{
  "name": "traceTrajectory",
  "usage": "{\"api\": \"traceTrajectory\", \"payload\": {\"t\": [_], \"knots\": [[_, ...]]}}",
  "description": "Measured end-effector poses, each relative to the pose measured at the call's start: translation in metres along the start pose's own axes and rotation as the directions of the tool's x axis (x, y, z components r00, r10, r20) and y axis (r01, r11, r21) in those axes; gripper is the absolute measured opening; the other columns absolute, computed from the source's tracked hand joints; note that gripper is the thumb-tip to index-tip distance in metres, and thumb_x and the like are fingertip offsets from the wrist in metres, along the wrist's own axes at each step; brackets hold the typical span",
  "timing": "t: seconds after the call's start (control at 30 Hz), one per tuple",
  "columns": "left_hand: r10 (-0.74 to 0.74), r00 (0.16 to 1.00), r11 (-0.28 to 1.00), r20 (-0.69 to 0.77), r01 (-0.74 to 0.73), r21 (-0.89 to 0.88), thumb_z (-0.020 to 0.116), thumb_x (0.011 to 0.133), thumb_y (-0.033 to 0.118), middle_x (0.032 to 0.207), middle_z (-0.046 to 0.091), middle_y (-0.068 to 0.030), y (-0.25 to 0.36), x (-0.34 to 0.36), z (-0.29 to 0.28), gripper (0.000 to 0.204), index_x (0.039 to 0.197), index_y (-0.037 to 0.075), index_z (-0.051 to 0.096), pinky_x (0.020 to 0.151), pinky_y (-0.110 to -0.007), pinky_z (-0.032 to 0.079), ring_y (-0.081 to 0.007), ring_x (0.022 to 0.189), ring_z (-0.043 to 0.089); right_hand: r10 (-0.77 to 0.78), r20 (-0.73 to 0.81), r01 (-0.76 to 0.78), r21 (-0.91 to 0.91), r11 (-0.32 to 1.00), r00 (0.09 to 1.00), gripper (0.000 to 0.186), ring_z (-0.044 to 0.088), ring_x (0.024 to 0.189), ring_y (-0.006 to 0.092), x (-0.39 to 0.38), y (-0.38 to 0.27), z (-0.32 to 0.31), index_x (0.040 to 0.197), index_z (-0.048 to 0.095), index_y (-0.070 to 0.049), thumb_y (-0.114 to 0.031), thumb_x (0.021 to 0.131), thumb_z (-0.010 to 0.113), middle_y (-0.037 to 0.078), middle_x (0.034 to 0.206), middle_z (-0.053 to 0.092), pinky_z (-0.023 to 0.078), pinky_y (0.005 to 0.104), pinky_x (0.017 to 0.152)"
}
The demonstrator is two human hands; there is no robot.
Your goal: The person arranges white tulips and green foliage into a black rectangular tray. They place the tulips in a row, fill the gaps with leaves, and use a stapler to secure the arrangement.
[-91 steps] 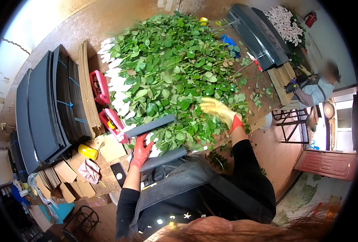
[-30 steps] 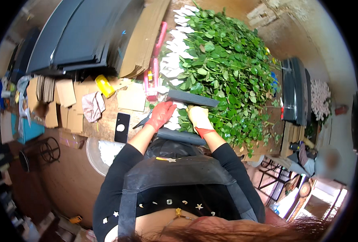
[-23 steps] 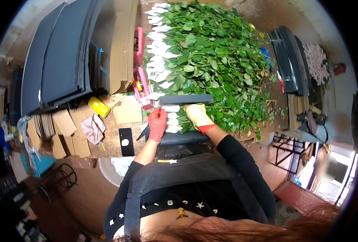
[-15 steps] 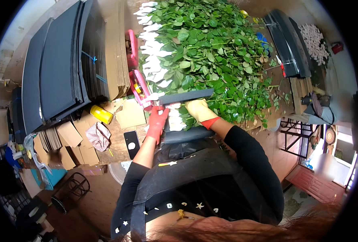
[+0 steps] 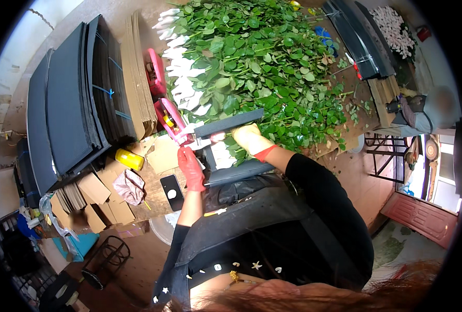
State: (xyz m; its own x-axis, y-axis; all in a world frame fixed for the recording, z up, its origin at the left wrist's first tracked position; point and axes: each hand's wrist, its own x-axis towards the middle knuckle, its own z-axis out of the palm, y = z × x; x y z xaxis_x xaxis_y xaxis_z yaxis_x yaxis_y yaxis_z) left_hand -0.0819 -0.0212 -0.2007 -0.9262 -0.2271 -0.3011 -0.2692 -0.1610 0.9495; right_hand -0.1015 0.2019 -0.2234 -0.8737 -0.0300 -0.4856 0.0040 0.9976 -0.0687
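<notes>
My left hand (image 5: 191,169), in a red glove, is beside the near end of a pink tape dispenser (image 5: 170,115). Its fingers are pressed together; what lies between them is too small to make out. A dark corrugated sheet (image 5: 236,173) lies in front of me with its far flap (image 5: 231,122) raised. On it rest flower heads in white sleeves (image 5: 222,156), and a pinkish bud (image 5: 218,136) shows under the flap. My right hand (image 5: 253,140), in a cream glove with a red cuff, is closed at the flap's edge; its fingertips are partly hidden.
A wide heap of leafy flower stems (image 5: 272,67) covers the table beyond. Stacked dark corrugated sheets (image 5: 64,104) and cardboard (image 5: 137,78) stand at left. Nearer lie a yellow cylinder (image 5: 129,159), a cloth (image 5: 129,186) and a phone (image 5: 172,191). A person (image 5: 423,112) is at far right.
My left hand has drawn back from the sheet's edge, left and toward me, along the dispenser's near end. My right hand stays at the flap. The whole view has shifted slightly.
</notes>
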Motion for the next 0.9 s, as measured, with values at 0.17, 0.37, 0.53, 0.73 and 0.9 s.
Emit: {"api": "traceTrajectory", "payload": {"t": [0.17,0.37,0.53,0.73,0.9], "knots": [[-0.160,0.917,0.915,0.366,-0.001,0.403,0.075,0.088,0.022,0.098,0.066,-0.0064,-0.005,0.013,-0.033,0.028,0.103,0.005,0.059,0.074,-0.030,0.047,-0.0140,0.083,0.056,-0.175,0.163,0.155,0.131,0.979,0.971,0.043,0.073,0.101,0.0362,-0.025,0.007,-0.046,0.128,0.063,-0.007,-0.030,0.092,0.067,0.019,0.116,0.072,0.058,0.0481,0.082],[-0.288,0.862,0.932,0.418,0.153,0.328,0.074,0.088,0.016,0.099,0.070,-0.0154,-0.038,0.019,0.002,0.040,0.116,-0.010,0.062,0.075,-0.036,0.056,-0.0204,0.082,0.068,-0.073,-0.218,0.108,0.157,0.982,0.973,0.028,0.075,0.091,0.0332,0.011,-0.010,0.014,0.101,0.078,-0.006,-0.017,0.088,0.056,0.018,0.099,0.076,0.061,0.0453,0.077],[-0.131,0.913,0.903,0.386,-0.051,0.427,0.071,0.088,0.013,0.083,0.067,-0.0082,-0.062,0.005,0.015,0.017,0.082,-0.002,0.065,0.068,-0.034,0.048,-0.0151,0.074,0.058,-0.051,-0.218,0.040,-0.053,0.998,0.975,0.031,0.076,0.090,0.0304,0.066,0.017,0.137,0.116,0.072,-0.008,-0.016,0.090,0.056,0.012,0.100,0.076,0.062,0.0452,0.067],[0.239,0.964,0.911,0.118,-0.265,0.316,0.065,0.089,0.012,0.077,0.062,-0.0071,-0.054,0.013,-0.019,0.014,0.084,-0.001,0.062,0.070,-0.034,0.047,-0.0161,0.072,0.055,-0.110,-0.062,0.110,-0.003,0.994,0.992,0.032,0.076,0.093,0.0298,0.060,-0.015,0.064,0.124,0.068,-0.011,-0.018,0.097,0.051,0.009,0.111,0.075,0.062,0.0456,0.067],[0.185,0.976,0.948,0.115,-0.208,0.240,0.065,0.089,0.012,0.076,0.061,-0.0065,-0.042,0.021,-0.034,0.013,0.087,0.000,0.061,0.069,-0.034,0.047,-0.0158,0.071,0.054,-0.129,-0.044,0.125,-0.098,0.987,0.991,0.029,0.076,0.082,0.0316,0.018,-0.017,0.023,0.115,0.073,-0.008,-0.020,0.091,0.062,0.013,0.098,0.077,0.060,0.0508,0.063]]}}
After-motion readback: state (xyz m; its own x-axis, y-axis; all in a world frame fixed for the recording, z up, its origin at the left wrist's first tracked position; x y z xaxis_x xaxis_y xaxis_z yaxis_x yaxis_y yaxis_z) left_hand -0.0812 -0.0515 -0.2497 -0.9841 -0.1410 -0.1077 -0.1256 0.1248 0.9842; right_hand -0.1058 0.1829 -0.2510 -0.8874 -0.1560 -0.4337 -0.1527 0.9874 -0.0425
